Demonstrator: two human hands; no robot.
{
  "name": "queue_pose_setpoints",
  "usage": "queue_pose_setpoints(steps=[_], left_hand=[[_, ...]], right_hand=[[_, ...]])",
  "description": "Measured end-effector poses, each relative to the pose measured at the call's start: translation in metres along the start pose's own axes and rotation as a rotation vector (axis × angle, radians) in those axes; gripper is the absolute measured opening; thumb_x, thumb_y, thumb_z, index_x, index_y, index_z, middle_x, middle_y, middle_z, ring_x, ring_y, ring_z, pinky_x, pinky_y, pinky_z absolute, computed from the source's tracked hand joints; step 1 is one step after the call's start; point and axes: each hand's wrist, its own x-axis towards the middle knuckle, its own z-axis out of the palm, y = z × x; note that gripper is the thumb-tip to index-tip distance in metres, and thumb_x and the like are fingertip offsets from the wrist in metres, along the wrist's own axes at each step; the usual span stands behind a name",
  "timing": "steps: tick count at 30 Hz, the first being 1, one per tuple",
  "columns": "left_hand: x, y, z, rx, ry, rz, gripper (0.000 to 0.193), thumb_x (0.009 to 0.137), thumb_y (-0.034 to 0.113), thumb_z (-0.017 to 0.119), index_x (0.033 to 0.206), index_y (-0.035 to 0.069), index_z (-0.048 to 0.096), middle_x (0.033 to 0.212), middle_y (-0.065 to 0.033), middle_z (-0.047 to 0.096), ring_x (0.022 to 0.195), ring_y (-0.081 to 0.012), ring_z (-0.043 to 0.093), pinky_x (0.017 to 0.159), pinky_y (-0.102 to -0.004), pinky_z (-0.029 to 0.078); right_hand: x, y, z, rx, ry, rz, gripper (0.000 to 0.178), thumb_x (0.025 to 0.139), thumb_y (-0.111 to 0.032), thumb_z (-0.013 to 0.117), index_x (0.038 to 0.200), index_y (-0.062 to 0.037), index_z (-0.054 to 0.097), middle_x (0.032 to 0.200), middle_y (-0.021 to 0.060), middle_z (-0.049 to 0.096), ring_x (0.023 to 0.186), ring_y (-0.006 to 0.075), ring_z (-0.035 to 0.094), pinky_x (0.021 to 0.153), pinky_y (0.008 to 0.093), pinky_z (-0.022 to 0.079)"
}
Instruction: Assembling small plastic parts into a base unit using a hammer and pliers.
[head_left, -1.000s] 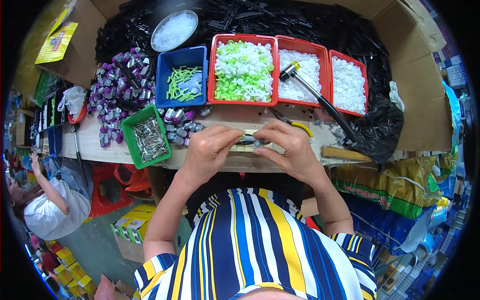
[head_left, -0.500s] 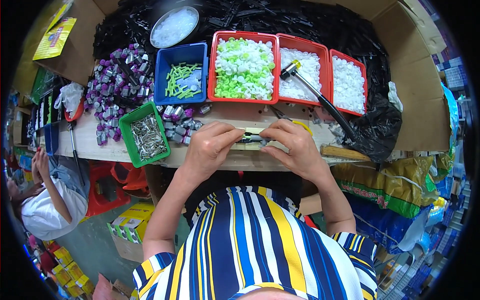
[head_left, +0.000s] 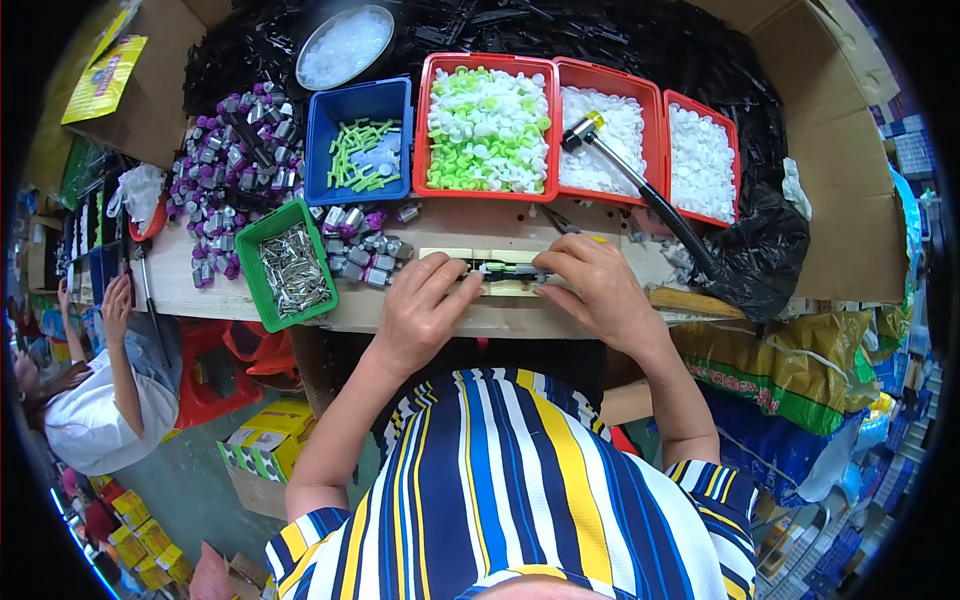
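Observation:
A slim black part [head_left: 496,272] with a light green rod along it spans the gap between my hands, at a cream-coloured block [head_left: 445,254] near the table's front edge. My left hand [head_left: 425,305] has its fingers closed at the left end of the part. On the other end, the thumb and forefinger of my right hand [head_left: 603,292] pinch what looks like a grey piece. My fingers hide both ends. Just left of my left hand lie grey and purple pieces [head_left: 368,258]. Pliers [head_left: 562,222] lie partly hidden behind my right hand.
A green bin [head_left: 328,292] holds metal pins. Behind stand a blue bin [head_left: 310,150] and red bins [head_left: 553,130] of small plastic parts. A hammer [head_left: 640,180] rests across them. Black parts [head_left: 600,35] heap at the back; a co-worker [head_left: 110,400] sits left.
My hands have moved slightly apart and lower the part onto the cream-coloured block, more of which now shows. The co-worker's hands have shifted.

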Motion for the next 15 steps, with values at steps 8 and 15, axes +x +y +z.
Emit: queue_pose_setpoints(steps=[8,15], left_hand=[[0.022,0.005,-0.001,-0.100,0.099,-0.188,0.029,0.072,0.002,0.078,0.099,0.003,0.072,0.096,-0.0086,0.065,0.091,-0.0298,0.059,0.078,-0.0385,0.050],[0.031,0.004,0.005,-0.209,0.069,-0.182,0.022,0.073,0.000,0.077,0.094,0.005,0.073,0.089,-0.0059,0.067,0.089,-0.0284,0.058,0.076,-0.0370,0.048]], right_hand=[[0.000,0.002,-0.001,0.042,0.026,-0.025,0.028,0.079,-0.009,0.075,0.104,-0.0007,0.065,0.097,0.0132,0.060,0.090,0.0316,0.061,0.078,0.0413,0.048],[0.002,-0.006,-0.003,0.057,0.055,-0.043,0.031,0.077,-0.009,0.077,0.105,0.0001,0.066,0.101,0.0140,0.062,0.093,0.0317,0.063,0.079,0.0403,0.051]])
